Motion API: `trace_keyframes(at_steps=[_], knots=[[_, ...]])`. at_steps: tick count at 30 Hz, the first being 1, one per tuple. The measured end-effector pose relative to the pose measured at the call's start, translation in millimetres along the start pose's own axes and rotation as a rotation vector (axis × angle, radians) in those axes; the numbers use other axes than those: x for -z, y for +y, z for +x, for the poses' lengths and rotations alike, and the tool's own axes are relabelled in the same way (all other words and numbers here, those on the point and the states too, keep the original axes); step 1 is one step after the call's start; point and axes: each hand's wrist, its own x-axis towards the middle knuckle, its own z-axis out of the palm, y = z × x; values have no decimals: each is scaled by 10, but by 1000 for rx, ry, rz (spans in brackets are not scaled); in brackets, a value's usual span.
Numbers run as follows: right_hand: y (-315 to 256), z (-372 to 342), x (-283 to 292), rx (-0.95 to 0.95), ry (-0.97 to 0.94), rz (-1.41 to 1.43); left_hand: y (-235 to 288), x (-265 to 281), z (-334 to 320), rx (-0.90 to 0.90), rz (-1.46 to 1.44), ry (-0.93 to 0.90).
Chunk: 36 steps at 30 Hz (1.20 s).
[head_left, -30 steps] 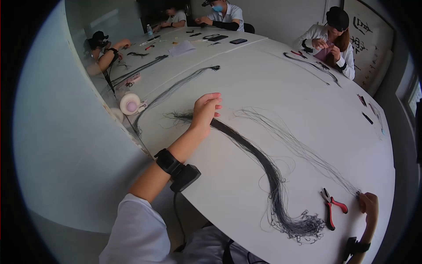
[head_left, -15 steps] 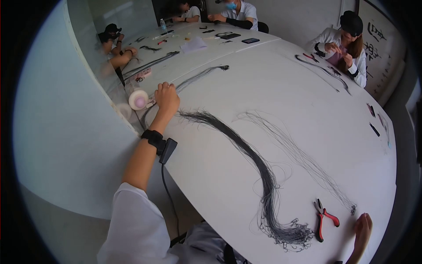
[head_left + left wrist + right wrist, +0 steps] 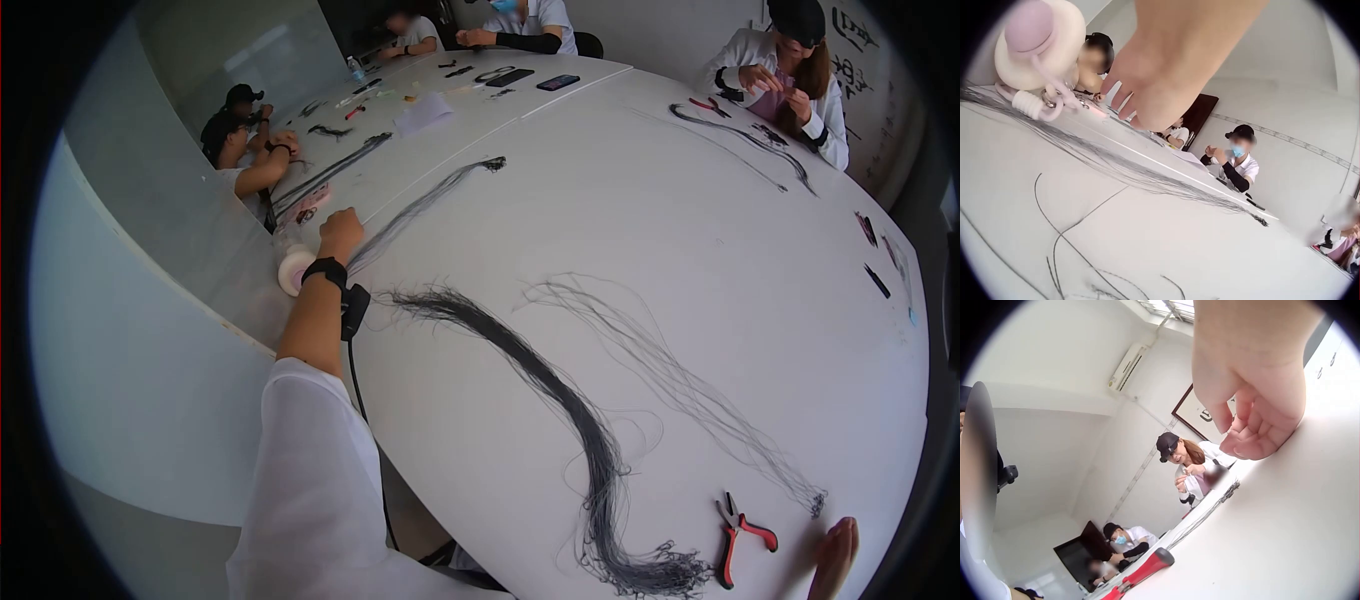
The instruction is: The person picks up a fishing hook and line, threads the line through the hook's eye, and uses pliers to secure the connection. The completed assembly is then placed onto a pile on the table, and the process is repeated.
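My left hand (image 3: pixel 342 232) reaches over the far left of the table, close to a pink case (image 3: pixel 308 203) and a white, lilac-centred round thing (image 3: pixel 296 270). Its fingers (image 3: pixel 1124 94) point down, slightly bent and with gaps between them; thumb and forefinger are hidden. Nearer me lies a thick bundle of dark thin cords (image 3: pixel 545 375), frayed at one end, looped at the other. A sparser bundle of cords (image 3: pixel 660 370) runs beside it. My right hand (image 3: pixel 836 552) rests loosely curled on the table, just short of that bundle's looped end, holding nothing.
Red-handled pliers (image 3: pixel 735 540) lie left of my right hand. Another cord bundle (image 3: pixel 430 203) stretches beyond my left hand. Farther off are a sheet of paper (image 3: pixel 423 113), phones (image 3: pixel 558 82) and several people seated round the table. A partition wall (image 3: pixel 170 300) borders the left side.
My left hand has swung away from the thick bundle's frayed end, left and farther out to the pink case. The right hand has left the sparse bundle's looped end and moved slightly nearer me.
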Motion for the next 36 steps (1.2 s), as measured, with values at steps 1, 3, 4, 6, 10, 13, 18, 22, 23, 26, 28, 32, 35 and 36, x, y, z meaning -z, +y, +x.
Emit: trace_keyframes(at_steps=[1, 3, 4, 6, 10, 13, 18, 22, 23, 26, 28, 32, 35, 36], knots=[[-11, -17, -15, -11, 6, -8, -37, -83, 61, -7, 8, -9], [-38, -36, -62, -30, 16, -20, -107, -230, 178, -47, 14, 30], [-43, -42, -98, -39, 19, -24, -146, -289, 245, -52, 23, 25], [-22, -70, -170, -65, 25, -30, -214, -362, 347, -32, -27, 88], [-24, -143, -259, -107, 44, -63, -378, -420, 486, -28, -97, 139], [-58, -146, -319, -115, 53, -84, -434, -453, 593, 12, -169, 129], [-117, -129, -342, -130, 67, -128, -498, -585, 734, -137, -202, 234], [-137, -132, -315, -140, 78, -154, -573, -636, 860, -68, -241, 136], [-145, -136, -305, -140, 80, -159, -613, -656, 914, -57, -294, 109], [-170, -147, -263, -139, 84, -172, -608, -636, 893, -54, -311, 101], [-193, -149, -222, -132, 88, -178, -562, -609, 863, -61, -278, 123], [-220, -179, -95, -116, 106, -183, -444, -547, 798, -14, -291, 137], [-221, -221, 30, -105, 122, -188, -326, -459, 730, 52, -431, 232], [-224, -249, 68, -101, 127, -188, -313, -442, 740, 78, -505, 283]])
